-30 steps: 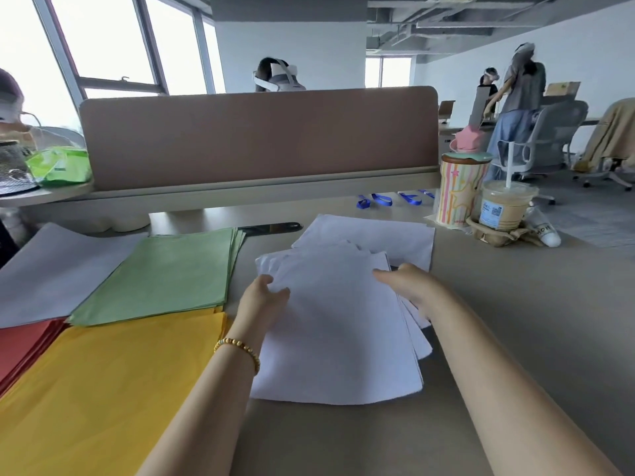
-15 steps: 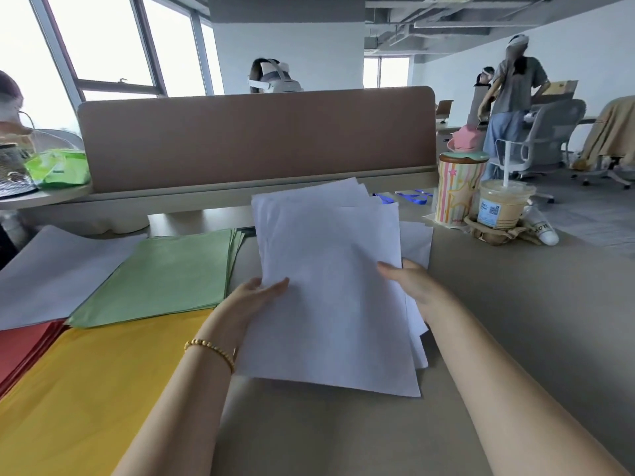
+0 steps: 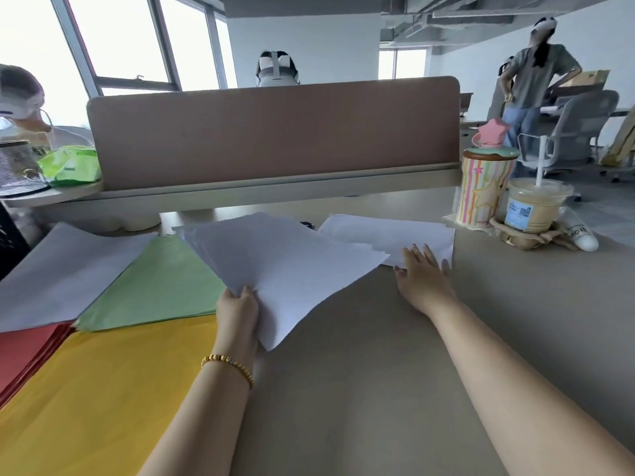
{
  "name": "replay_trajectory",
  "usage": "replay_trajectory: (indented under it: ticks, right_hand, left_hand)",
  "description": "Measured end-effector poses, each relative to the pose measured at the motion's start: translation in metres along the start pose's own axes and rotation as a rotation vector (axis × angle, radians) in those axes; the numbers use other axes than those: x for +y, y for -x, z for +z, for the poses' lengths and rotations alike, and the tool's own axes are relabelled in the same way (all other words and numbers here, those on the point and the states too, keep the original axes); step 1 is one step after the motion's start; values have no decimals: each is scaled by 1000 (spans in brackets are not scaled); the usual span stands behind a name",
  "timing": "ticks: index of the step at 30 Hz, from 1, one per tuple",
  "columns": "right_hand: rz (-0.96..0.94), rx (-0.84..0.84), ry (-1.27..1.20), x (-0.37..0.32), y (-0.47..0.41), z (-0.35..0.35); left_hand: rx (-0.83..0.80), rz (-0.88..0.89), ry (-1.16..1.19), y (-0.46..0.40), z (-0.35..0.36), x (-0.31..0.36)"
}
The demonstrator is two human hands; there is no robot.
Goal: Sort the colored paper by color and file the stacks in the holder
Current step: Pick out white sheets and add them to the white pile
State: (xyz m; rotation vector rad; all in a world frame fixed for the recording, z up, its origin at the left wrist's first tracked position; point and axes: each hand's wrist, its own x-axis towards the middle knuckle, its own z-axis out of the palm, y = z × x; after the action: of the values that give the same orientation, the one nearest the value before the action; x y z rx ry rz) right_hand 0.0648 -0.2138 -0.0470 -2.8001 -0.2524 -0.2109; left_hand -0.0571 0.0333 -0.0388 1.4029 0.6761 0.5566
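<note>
While our left hand [image 3: 237, 309] pinches the fanned white stack [image 3: 285, 266] by one corner and our right hand [image 3: 424, 273] lies flat on the loose white sheets [image 3: 388, 233], sheets could slide out.

White paper sheets [image 3: 288, 269] — thin, matt; desk [image 3: 378, 389] — smooth matt laminate; drink cup [image 3: 534, 209] — clear glossy plastic.

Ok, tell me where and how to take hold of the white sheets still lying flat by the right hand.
Pinch the near edge of the flat white sheets, coming from the person's side. The right hand already rests open at that edge, where it overhangs nothing but lies bare on the desk. Probably slide a thumb under, fingers on top; the far edge sits close to the striped cup.
</note>
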Motion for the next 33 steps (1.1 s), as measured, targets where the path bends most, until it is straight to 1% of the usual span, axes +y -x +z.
replay_trajectory:
  ticks: [2, 4, 5, 7, 10, 13, 15, 17, 19, 23, 24, 25, 27, 28, 29, 31, 33]
  right_hand:
    - [24, -100, 97, -1, -4, 1]
    - [49, -126, 198, -6, -4, -2]
    - [54, -101, 258, -10, -1, -4]
    - [29, 5, 374, -16, 7, -6]
    - [-49, 129, 431, -25, 23, -8]
    - [-117, 166, 462, -28, 37, -15]
    - [-168, 147, 502, -29, 48, -24]
    - [-221, 108, 437, -35, 63, -33]
    - [-243, 100, 243, -40, 79, -40]
    - [-81, 79, -320, -30, 85, -51]
    - [-30, 122, -423, -22, 82, -52]
    - [34, 202, -497, -13, 76, -52]
    - [192, 333, -533, 7, 62, -52]
    - [252, 343, -520, 17, 56, -51]
    - [285, 315, -475, 27, 51, -50]
    - [285, 165, -289, 39, 47, -47]
    - [290, 44, -177, 41, 46, -48]
  left_hand:
    - [-9, 21, 6, -2, 2, -2]
    - [-9, 39, -3, -1, 4, -1]
    - [-8, 45, -6, -1, 4, -1]
    - [-11, 43, 1, 2, 4, 1]
    - [-24, 45, 9, 7, 3, 5]
    - [-64, 51, 18, 13, 2, 10]
    - [-100, 66, 5, 17, 2, 13]
    - [-135, 80, -1, 21, 2, 17]
    - [-178, 67, 8, 24, 3, 19]
    - [-287, 2, 6, 33, 1, 21]
    - [-321, -15, -24, 34, -1, 22]
    - [-358, -27, -70, 34, -2, 24]
    - [-403, -39, -182, 34, -1, 27]
    - [-415, -42, -243, 35, 1, 28]
    - [-432, -45, -300, 37, 3, 29]
    - [-502, -80, -393, 43, 7, 30]
    - [-584, -108, -476, 46, 9, 28]
